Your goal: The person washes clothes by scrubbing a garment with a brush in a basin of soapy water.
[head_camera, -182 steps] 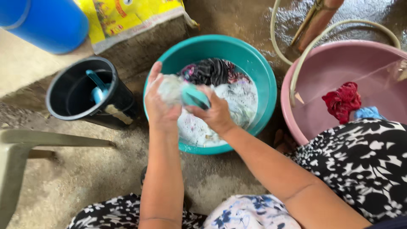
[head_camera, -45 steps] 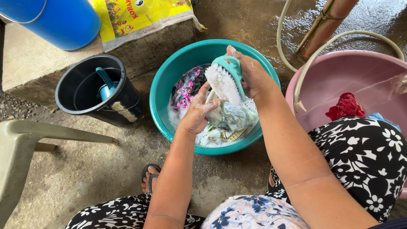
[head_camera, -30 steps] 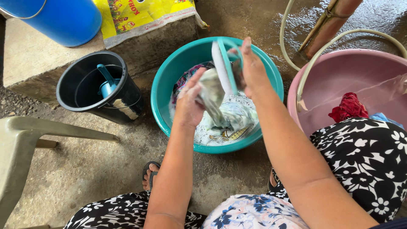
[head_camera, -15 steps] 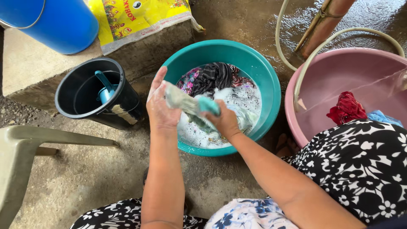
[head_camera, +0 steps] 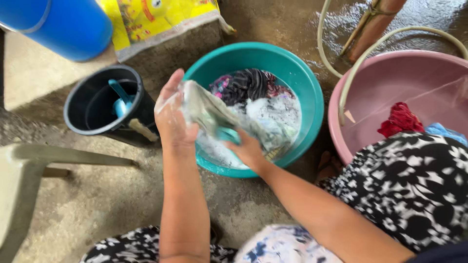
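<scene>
The cloth [head_camera: 214,114] is wet, pale grey-white with faint print, soapy, and stretched at a slant over the near left rim of the teal basin [head_camera: 297,73]. The left hand [head_camera: 173,114] grips its upper end with closed fingers. The right hand [head_camera: 248,148] presses on its lower part, closed around a teal brush [head_camera: 228,135] that is mostly hidden. Suds and dark laundry [head_camera: 248,85] fill the basin.

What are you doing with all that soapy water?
A person is washing clothes by hand. The left hand holds up a wet cloth over the teal basin of suds and laundry, while the right hand presses a teal scrub brush against it. A pink basin beside it holds a red garment.
</scene>
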